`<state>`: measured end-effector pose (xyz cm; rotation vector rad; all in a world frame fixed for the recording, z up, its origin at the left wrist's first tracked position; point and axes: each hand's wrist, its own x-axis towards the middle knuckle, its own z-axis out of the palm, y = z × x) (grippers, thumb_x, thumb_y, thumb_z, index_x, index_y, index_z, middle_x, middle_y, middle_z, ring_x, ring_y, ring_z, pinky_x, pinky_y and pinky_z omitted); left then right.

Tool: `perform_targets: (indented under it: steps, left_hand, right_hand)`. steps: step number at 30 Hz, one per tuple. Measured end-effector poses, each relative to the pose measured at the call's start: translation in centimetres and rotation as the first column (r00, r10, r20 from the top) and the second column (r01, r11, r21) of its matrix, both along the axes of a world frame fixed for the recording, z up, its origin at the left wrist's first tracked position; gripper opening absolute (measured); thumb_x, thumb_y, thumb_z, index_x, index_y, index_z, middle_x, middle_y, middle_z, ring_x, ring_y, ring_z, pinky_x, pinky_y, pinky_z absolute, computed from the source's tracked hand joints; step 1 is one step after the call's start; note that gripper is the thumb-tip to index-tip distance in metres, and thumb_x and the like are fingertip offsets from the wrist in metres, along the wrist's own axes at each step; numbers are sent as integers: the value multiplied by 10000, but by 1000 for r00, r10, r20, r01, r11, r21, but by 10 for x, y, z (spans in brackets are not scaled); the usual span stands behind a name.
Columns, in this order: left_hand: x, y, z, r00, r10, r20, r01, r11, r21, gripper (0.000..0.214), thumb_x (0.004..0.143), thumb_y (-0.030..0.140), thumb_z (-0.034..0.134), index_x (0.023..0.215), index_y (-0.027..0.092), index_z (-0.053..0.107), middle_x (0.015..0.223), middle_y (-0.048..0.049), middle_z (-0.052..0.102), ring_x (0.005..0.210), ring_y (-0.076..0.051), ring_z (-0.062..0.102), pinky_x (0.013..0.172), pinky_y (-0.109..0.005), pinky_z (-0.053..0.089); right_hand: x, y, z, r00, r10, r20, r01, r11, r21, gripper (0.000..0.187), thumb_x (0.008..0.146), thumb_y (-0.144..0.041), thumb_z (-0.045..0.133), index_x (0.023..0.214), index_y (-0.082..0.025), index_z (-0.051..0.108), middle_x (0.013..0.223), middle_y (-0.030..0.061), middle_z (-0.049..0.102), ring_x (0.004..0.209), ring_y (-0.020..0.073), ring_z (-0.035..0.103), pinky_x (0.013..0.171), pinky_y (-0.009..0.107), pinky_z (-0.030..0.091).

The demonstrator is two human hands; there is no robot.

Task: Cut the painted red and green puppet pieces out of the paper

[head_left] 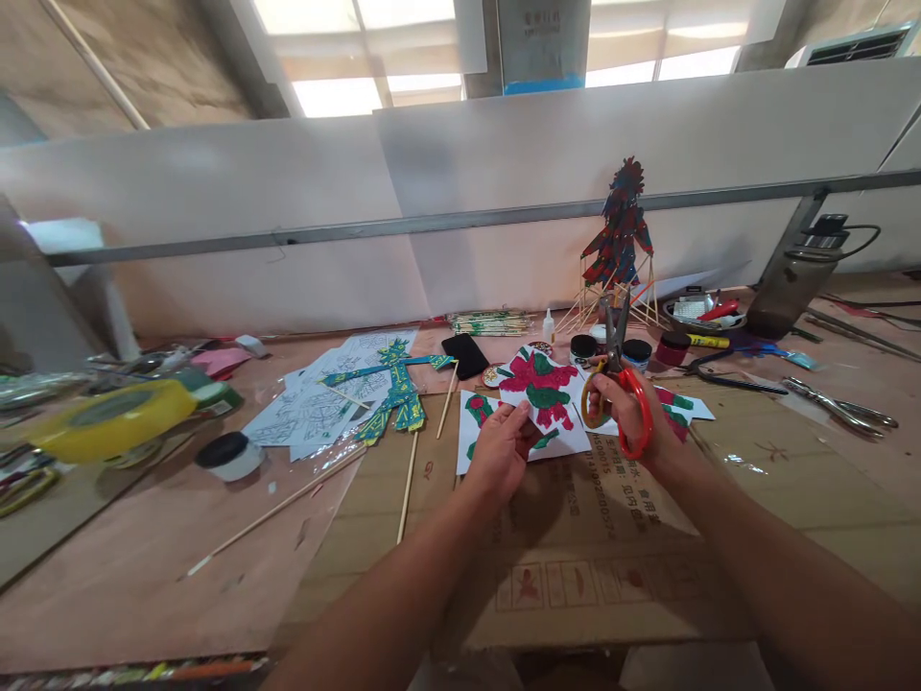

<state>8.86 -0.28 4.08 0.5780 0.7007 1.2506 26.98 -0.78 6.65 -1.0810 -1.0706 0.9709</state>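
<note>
My left hand (pixel 504 449) pinches the lower edge of a white paper piece painted in magenta and green (pixel 543 384). In my right hand (pixel 625 413) is a pair of scissors (pixel 633 415) with red and yellow handles, its blades pointing up and away from me. The blades are beside the paper's right side, apart from it. Under the held piece lies another painted sheet (pixel 471 443) on the cardboard. Part of a further painted piece (pixel 676 408) shows behind my right hand.
Left of my hands lies a blue-green paper figure (pixel 399 389) with sticks, over line-drawn sheets (pixel 302 403). A black phone (pixel 465 357), paint jars (pixel 582 348), pliers (pixel 838 407) and a bottle (pixel 795 283) stand or lie around. A dark red-blue puppet (pixel 623 226) leans at the back. Yellow tape (pixel 115 419) sits far left.
</note>
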Motion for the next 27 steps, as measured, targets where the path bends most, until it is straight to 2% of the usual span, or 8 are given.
perform_targets:
  steps: [3, 7, 11, 16, 20, 24, 27]
  left_hand:
    - [-2, 0, 1, 1000, 3, 1, -3, 1000, -5, 613, 471, 366, 1064, 665, 188, 510, 604, 84, 528, 540, -58, 497, 611, -223, 557]
    - [-2, 0, 1, 1000, 29, 7, -29, 999, -21, 502, 589, 327, 1022, 708, 189, 555, 599, 84, 521, 533, -72, 506, 658, -284, 617]
    - [-2, -1, 1, 999, 34, 6, -34, 999, -21, 441, 648, 286, 990, 717, 183, 568, 627, 67, 556, 569, -86, 562, 702, -312, 645]
    - [-4, 0, 2, 1000, 28, 0, -28, 1000, 2, 489, 646, 300, 993, 688, 190, 518, 581, 104, 493, 482, -47, 465, 721, -328, 659]
    - [-6, 5, 0, 998, 30, -59, -32, 998, -47, 528, 662, 332, 978, 692, 211, 466, 563, 100, 483, 493, -92, 571, 611, -265, 604]
    - [-8, 11, -6, 996, 67, -54, -69, 997, -37, 508, 641, 288, 977, 710, 209, 480, 582, 97, 521, 503, -86, 580, 566, -213, 544]
    - [-9, 13, -9, 996, 91, -15, -92, 996, -17, 481, 619, 254, 978, 715, 201, 509, 621, 84, 574, 539, -85, 592, 634, -246, 585]
  right_hand:
    - [4, 1, 4, 999, -20, -49, 20, 1000, -7, 401, 731, -512, 789, 913, -234, 564, 718, -37, 620, 567, 128, 553, 521, 285, 468]
    - [6, 4, -1, 996, -5, -90, 4, 1000, -17, 472, 691, -572, 826, 884, -236, 558, 700, -42, 617, 557, 125, 554, 502, 278, 466]
    - [7, 7, -6, 999, 13, -39, -14, 1000, -22, 488, 680, -585, 840, 881, -240, 560, 657, -48, 605, 543, 132, 555, 492, 281, 463]
    - [11, 6, -1, 999, 32, 17, -32, 999, -27, 452, 688, -529, 841, 894, -238, 562, 683, -42, 609, 556, 129, 556, 507, 284, 477]
    - [12, 2, 1, 998, 38, 54, -37, 999, -24, 447, 713, -542, 816, 922, -236, 567, 682, -43, 593, 544, 126, 533, 479, 271, 448]
    - [18, -4, 0, 983, 53, 176, -53, 999, -3, 467, 736, -582, 807, 977, -224, 628, 694, -26, 614, 536, 130, 529, 466, 264, 427]
    - [31, -13, 0, 915, 85, 395, -89, 996, -6, 441, 769, -582, 794, 1010, -222, 710, 686, 2, 652, 563, 165, 572, 497, 285, 455]
